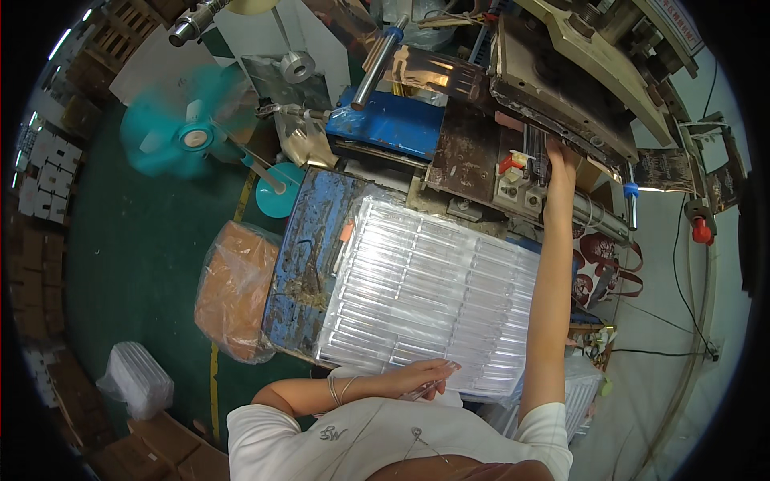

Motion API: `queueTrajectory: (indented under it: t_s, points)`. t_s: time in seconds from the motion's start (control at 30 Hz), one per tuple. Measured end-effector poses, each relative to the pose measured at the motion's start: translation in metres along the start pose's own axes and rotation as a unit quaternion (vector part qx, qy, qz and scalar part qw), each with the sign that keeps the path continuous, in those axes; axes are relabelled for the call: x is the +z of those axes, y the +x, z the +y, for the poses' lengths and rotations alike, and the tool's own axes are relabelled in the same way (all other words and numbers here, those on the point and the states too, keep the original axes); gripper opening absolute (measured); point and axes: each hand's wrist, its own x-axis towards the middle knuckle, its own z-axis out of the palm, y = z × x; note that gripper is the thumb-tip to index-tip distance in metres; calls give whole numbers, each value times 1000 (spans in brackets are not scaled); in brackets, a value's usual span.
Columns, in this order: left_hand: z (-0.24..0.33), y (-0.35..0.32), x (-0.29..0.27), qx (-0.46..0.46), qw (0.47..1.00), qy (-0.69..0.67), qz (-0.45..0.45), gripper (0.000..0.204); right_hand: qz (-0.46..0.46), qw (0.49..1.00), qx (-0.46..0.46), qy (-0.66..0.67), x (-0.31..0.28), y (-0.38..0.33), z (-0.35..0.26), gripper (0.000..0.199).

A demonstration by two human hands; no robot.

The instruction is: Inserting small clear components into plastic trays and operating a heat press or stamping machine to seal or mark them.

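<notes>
Near my body, my left hand [421, 379] is closed on a small clear plastic piece [415, 394]; its exact kind is hard to make out. Just beyond it lies a wide stack of clear plastic strips [433, 297], set in rows on a blue, worn table [309, 248]. My right arm stretches far forward past the stack's right side. My right hand [559, 164] is in at the press machine, beside a metal fixture [520, 188] with a red and white part, below the heavy upper plate [553, 88]. Its fingertips are partly hidden there.
A teal fan [195, 138] stands at the left, its blades blurred. An orange-brown bagged bundle [235, 293] sits against the table's left edge. Foil strip [441, 72] runs into the press. A blue metal cover [389, 122] is left of the press, a patterned bag [595, 268] at right.
</notes>
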Motion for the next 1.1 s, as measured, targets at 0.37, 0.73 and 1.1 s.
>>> queueTrajectory:
  t_s: [0.37, 0.73, 1.1]
  points:
    - [-10, 4, -6, 31, 996, -75, 28, 46, 7, 999, -15, -42, 0, 0, -1, 40]
    - [-1, 0, -5, 37, 998, -42, 15, 38, 2, 1000, 7, -22, -3, 1, 4, 43]
    - [-5, 2, -6, 49, 997, -57, 28, 45, 1, 1000, -8, 10, -4, 3, 8, 47]
